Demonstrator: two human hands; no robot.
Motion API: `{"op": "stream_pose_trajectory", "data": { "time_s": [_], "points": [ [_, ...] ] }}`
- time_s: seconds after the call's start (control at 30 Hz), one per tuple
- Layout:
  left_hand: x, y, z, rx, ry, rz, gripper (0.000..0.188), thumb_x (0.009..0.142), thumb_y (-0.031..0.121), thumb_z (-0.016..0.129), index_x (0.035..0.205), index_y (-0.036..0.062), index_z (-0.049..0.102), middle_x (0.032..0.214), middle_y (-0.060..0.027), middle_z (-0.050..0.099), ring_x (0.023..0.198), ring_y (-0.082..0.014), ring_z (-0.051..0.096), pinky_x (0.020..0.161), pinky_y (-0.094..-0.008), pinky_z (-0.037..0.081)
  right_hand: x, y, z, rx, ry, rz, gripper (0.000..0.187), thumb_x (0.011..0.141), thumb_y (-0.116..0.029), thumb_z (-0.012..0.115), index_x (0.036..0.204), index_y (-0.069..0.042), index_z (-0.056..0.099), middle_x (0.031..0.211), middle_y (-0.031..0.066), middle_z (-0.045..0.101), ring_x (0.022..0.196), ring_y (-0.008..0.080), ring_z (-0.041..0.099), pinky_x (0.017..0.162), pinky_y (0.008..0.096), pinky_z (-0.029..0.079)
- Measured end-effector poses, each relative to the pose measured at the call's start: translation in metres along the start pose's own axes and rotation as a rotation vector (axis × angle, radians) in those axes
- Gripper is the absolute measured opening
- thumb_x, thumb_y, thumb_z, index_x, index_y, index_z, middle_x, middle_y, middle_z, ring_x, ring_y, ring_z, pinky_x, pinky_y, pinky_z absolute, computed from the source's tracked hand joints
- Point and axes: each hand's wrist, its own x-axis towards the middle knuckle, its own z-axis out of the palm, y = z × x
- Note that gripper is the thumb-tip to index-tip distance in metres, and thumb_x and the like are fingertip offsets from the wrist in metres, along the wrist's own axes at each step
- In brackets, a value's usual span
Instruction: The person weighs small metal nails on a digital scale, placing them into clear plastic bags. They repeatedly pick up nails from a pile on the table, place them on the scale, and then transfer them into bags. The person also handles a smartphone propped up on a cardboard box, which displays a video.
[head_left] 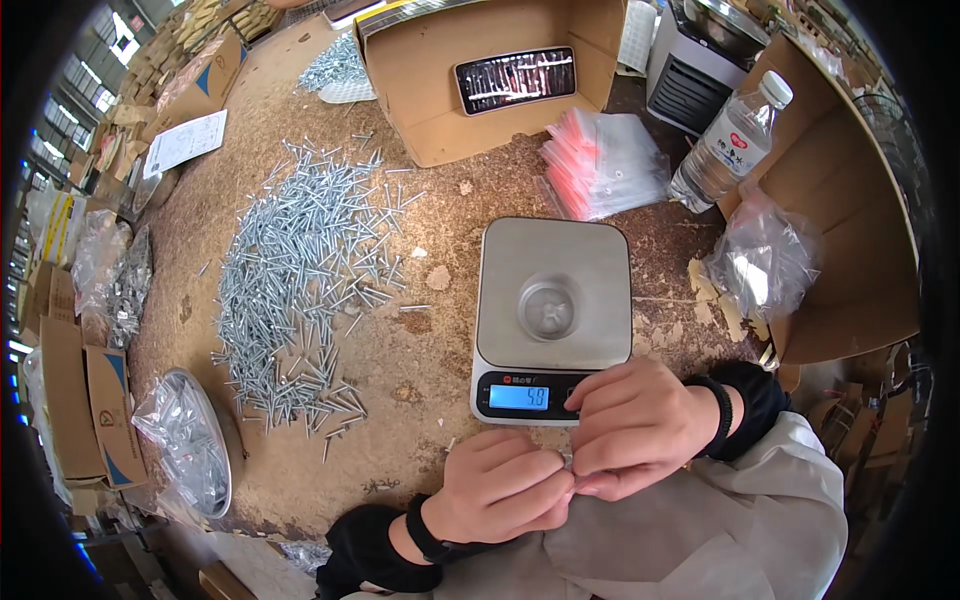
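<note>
My left hand (503, 482) and my right hand (642, 425) meet just in front of a digital kitchen scale (500, 345). Both are closed, thumbs and fingers pinched together at the fingertips. Whatever is between them is too small or hidden to make out. The right index finger reaches the scale's front panel, beside its lit blue display (518, 398). On the steel weighing plate sits a small round clear dish (548, 308). To the left, a large loose heap of silvery screws (295, 270) spreads over the worn brown table (430, 230).
Behind the scale lie clear zip bags with red edges (610, 165) and an open cardboard box (420, 120) holding a phone (515, 80). At right stand a water bottle (730, 145), crumpled plastic (765, 255) and another carton (850, 200). A metal bowl of bags (225, 450) stands front left.
</note>
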Motion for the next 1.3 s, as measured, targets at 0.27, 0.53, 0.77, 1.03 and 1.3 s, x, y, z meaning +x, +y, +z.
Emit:
{"op": "stream_pose_trajectory", "data": {
  "time_s": [0.27,0.53,0.77,1.03,1.3],
  "points": [
    [0.002,0.002,-0.006,-0.022,-0.063,-0.006,0.006,0.077,0.004,0.070,0.082,0.0028,0.068,0.078,-0.0067,0.064,0.056,-0.0219,0.059,0.054,-0.0328,0.049,-0.001,-0.001,0.007,0.073,-0.003,-0.009,0.008,0.088,-0.008,0.069,0.087,-0.005,0.062,0.074,0.0059,0.058,0.065,0.0262,0.061,0.077,0.0411,0.057],
    [-0.010,0.009,-0.035,-0.267,0.455,-0.115,0.007,0.083,0.006,0.067,0.085,0.0006,0.062,0.081,-0.0103,0.063,0.067,-0.0226,0.058,0.062,-0.0362,0.050,-0.004,0.001,-0.007,0.272,0.016,-0.022,0.011,0.084,-0.006,0.070,0.078,-0.006,0.060,0.069,0.0035,0.060,0.057,0.0238,0.059,0.083,0.0428,0.058],
    [-0.041,0.037,-0.138,0.673,0.995,-0.266,0.027,0.102,0.017,0.045,0.082,0.0001,0.053,0.079,-0.0080,0.057,0.076,-0.0179,0.053,0.072,-0.0334,0.043,-0.013,-0.001,-0.003,0.138,0.130,0.039,0.018,0.089,-0.018,0.070,0.079,-0.010,0.058,0.064,-0.0006,0.060,0.055,0.0201,0.059,0.076,0.0435,0.058],
    [-0.128,0.051,-0.244,1.270,0.490,-0.739,0.013,0.095,0.008,0.062,0.097,-0.0006,0.072,0.102,-0.0119,0.073,0.095,-0.0239,0.067,0.088,-0.0351,0.051,-0.010,-0.001,0.002,-0.007,0.079,-0.042,0.019,0.086,-0.019,0.072,0.076,-0.011,0.058,0.062,-0.0005,0.058,0.054,0.0217,0.058,0.075,0.0419,0.057],
    [-0.134,0.041,-0.238,0.907,0.075,-0.888,0.050,0.090,0.032,0.069,0.134,0.0108,0.060,0.135,-0.0094,0.061,0.136,-0.0273,0.048,0.120,-0.0553,0.008,-0.010,0.003,0.003,0.026,-0.021,0.009,0.019,0.085,-0.022,0.074,0.077,-0.009,0.063,0.062,0.0010,0.056,0.057,0.0262,0.058,0.072,0.0403,0.055]
  ]
}}
